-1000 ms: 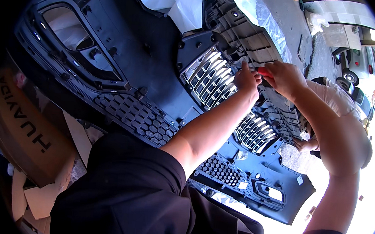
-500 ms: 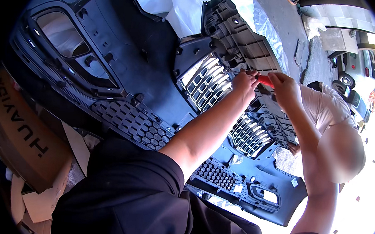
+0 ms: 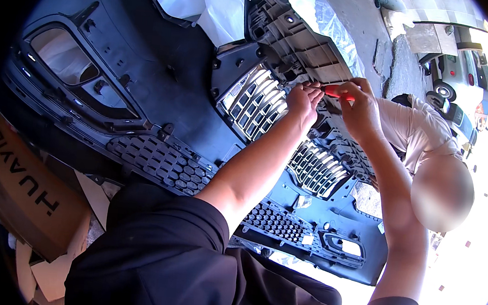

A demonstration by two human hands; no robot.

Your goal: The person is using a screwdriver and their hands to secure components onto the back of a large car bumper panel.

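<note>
A red-handled screwdriver [image 3: 336, 91] is gripped in my right hand [image 3: 362, 112], its thin shaft pointing left. My left hand [image 3: 302, 102] is raised beside the shaft's far end, fingertips bunched close to it; what they pinch is hidden. Both hands are over the join between a chrome-barred black grille [image 3: 258, 102] and a ribbed grey plastic panel [image 3: 300, 36]. The grille sits in the middle of a large dark car bumper cover [image 3: 162, 96], seen from its inner side. The screwdriver's tip cannot be made out clearly.
Another person in a light shirt [image 3: 411, 129] bends over the panel's right end. Clear plastic sheeting [image 3: 227, 9] lies behind the bumper. A cardboard box [image 3: 35, 186] stands at the left. Beyond, a parked car [image 3: 457, 75] shows at the upper right.
The bumper, panel and both hands appear shifted slightly left and up in the picture. My left fingers look straighter around the shaft's end; the screwdriver remains in my right hand.
</note>
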